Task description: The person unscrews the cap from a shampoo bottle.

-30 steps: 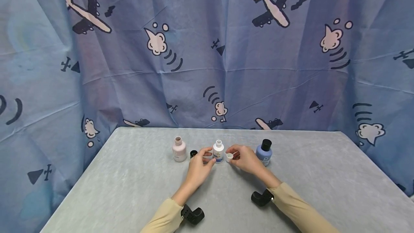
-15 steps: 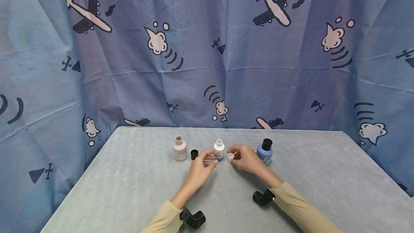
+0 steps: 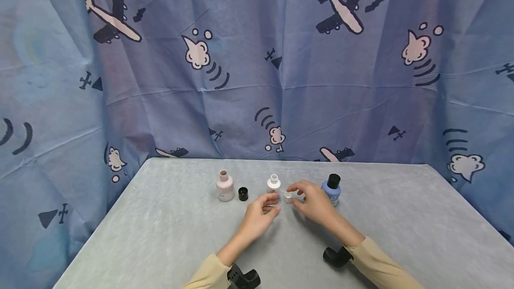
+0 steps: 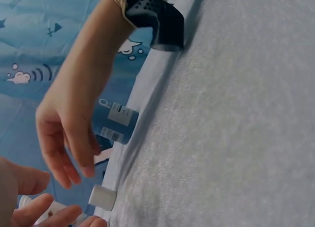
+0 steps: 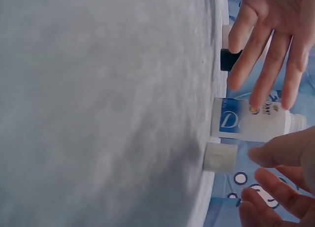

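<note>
A small white bottle (image 3: 274, 183) without a cap stands upright mid-table. Its white cap (image 3: 288, 197) rests on the table just right of it, hollow side up. My left hand (image 3: 259, 218) hovers in front of the bottle, fingers extended and holding nothing; in the head view they hide the bottle's lower part. Beside the cap is my right hand (image 3: 315, 204), its thumb and fingers spread apart around nothing. In the right wrist view a gap shows between the right thumb and the white cap (image 5: 220, 158).
An uncapped pink bottle (image 3: 225, 187) stands at the left, with a black cap (image 3: 242, 194) beside it. A blue bottle (image 3: 331, 189) with a black cap on stands behind the right hand. A patterned curtain (image 3: 241, 66) hangs behind the table.
The right fingers have let go of the white cap and spread apart. The left hand has drawn back slightly from the white bottle toward the front, leaving the black cap in full view.
</note>
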### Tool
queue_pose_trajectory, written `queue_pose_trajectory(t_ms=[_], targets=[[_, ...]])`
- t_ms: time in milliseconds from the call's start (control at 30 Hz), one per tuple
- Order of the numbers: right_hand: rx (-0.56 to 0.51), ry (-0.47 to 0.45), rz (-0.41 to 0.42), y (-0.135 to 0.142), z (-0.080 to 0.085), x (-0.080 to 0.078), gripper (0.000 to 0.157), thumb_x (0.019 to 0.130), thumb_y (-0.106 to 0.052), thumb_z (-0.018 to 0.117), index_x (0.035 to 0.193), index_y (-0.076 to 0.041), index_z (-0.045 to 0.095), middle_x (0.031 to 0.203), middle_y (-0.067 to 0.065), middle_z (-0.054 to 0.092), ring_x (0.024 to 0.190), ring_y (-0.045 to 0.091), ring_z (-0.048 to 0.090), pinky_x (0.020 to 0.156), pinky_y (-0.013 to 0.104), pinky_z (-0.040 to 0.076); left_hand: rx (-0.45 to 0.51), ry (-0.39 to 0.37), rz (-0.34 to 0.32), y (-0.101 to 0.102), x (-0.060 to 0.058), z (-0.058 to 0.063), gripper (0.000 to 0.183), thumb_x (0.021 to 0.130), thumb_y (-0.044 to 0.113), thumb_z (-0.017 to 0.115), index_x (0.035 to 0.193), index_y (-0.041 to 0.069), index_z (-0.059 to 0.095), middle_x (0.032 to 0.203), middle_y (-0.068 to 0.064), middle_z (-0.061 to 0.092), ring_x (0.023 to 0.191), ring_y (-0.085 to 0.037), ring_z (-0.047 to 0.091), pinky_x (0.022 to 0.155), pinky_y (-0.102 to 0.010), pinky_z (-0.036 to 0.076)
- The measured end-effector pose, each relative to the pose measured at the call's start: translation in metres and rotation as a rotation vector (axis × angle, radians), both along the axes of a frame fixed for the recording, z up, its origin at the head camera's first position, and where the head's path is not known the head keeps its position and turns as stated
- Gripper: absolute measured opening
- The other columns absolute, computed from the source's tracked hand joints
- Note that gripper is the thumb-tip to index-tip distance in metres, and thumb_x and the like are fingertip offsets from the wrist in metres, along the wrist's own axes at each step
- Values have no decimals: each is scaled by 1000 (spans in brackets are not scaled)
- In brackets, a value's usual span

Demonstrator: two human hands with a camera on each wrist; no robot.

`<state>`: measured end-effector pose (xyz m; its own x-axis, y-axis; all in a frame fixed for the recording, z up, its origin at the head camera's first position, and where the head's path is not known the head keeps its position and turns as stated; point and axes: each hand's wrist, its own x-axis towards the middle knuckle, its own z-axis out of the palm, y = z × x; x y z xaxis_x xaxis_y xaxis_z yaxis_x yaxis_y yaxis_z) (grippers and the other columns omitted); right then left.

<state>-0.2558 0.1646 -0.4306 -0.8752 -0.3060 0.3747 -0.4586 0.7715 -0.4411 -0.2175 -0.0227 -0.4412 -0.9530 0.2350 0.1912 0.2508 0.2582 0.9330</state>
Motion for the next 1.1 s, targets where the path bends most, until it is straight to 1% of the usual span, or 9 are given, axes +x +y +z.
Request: queue_pose_trajectory(t_ms=[133,233,367,467,600,733,867,1033,1100], targets=[[11,72,-9,7,6,10,23,77,-4,74,97,-13,71,97,1,71,87,21,65,68,30,52,-23,19,-29,4,-1,-2,36,91,9,59,124,-6,58,120,-24,64,104,-32,66,82,-30,56],[23,122,-16,14,9,17,22,78,-5,75,96,-14,71,96,-1,70,86,18,64,68,29,52,-31,39,-45,8,-1,-3,36,91,8,58,124,-7,58,120,-24,64,103,-33,67,83,-31,56],[52,192,-26,26,9,27,21,77,-5,76,94,-16,72,94,-4,70,86,14,60,67,29,51,-31,44,-72,15,1,-5,36,91,7,59,124,-7,58,121,-25,63,105,-34,66,86,-35,55],[74,218,-20,37,9,34,21,76,-5,77,93,-17,72,92,-7,69,86,12,59,68,29,51,-23,40,-87,20,2,-5,36,91,7,59,125,-7,58,123,-24,62,108,-36,65,89,-38,54],[82,255,-17,51,9,43,25,74,-3,78,93,-17,72,91,-9,68,86,11,59,69,30,52,-16,33,-103,26,3,-4,38,92,8,58,126,-7,57,125,-24,61,110,-37,63,90,-39,53],[75,313,-25,66,8,48,29,70,-1,80,93,-18,71,91,-9,68,86,10,59,67,29,51,-20,36,-113,33,4,-3,39,92,9,59,127,-7,57,126,-22,61,111,-37,62,91,-37,53],[48,368,-44,80,8,49,32,68,0,80,93,-19,72,92,-9,69,87,10,59,66,26,51,-26,50,-121,41,3,-4,39,91,8,61,127,-6,57,125,-23,62,107,-35,65,88,-31,54],[-6,450,-94,95,9,45,32,69,0,79,95,-16,71,92,-5,68,81,11,57,67,13,44,-38,73,-124,53,-3,-3,39,89,6,61,127,-4,57,122,-22,64,100,-28,67,84,-24,53],[-30,469,-110,100,10,43,32,69,0,78,97,-14,70,92,-3,67,80,12,57,68,11,42,-39,70,-123,58,-6,-2,39,89,6,61,127,-3,57,122,-21,64,100,-26,67,83,-22,53]])
